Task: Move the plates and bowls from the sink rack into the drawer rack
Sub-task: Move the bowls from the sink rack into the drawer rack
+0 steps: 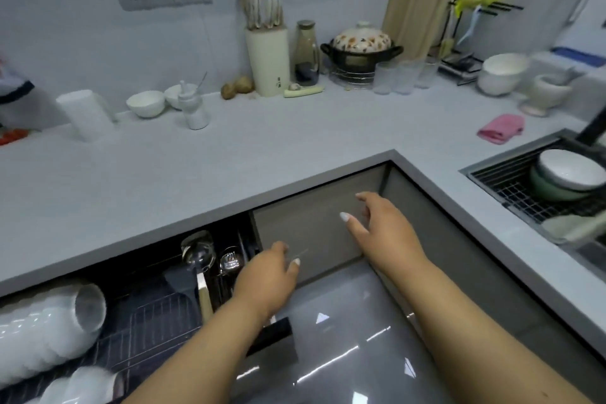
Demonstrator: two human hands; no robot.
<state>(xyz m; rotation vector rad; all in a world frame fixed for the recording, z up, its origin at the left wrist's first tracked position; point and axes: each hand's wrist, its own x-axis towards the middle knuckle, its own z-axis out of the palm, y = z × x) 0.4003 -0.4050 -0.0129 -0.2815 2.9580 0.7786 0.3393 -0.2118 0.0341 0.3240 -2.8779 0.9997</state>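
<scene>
Head view, looking down into the counter corner. Left hand (pixel 267 275) is seen over the right end of the pulled-out drawer rack of dark wire (pixel 144 321), fingers loosely curled and relaxed, nothing held; whether the fingertips touch the drawer edge cannot be told. Right hand (pixel 383 226) is raised in front of the grey cabinet front (pixel 311 226), fingers spread and slack — empty as well. Both hands free is judged to suit the start of a carry: nothing has been picked up yet.

Drawer rack is open beneath the pale grey countertop (pixel 229 154). A row of white bowls lying on their sides (pixel 49 328) is nested at the left end, presumably tilted so they pack tightly. To their right, a steel ladle and utensils (pixel 200 256) are stood in a narrow compartment, apart from the crockery.

Task items are well apart from the hands, at the far right: a white bowl stacked in a pale green bowl (pixel 567 177) rests on the black wire sink rack (pixel 511 184), set over the sink — likely for draining. A pale plate-like piece (pixel 570 226) lies at the rack's near edge; its shape is blurred.

Beyond, on the counter: a pink folded cloth (pixel 500 128) near the sink, and a flower-patterned lidded pot (pixel 360 46) by the wall.
</scene>
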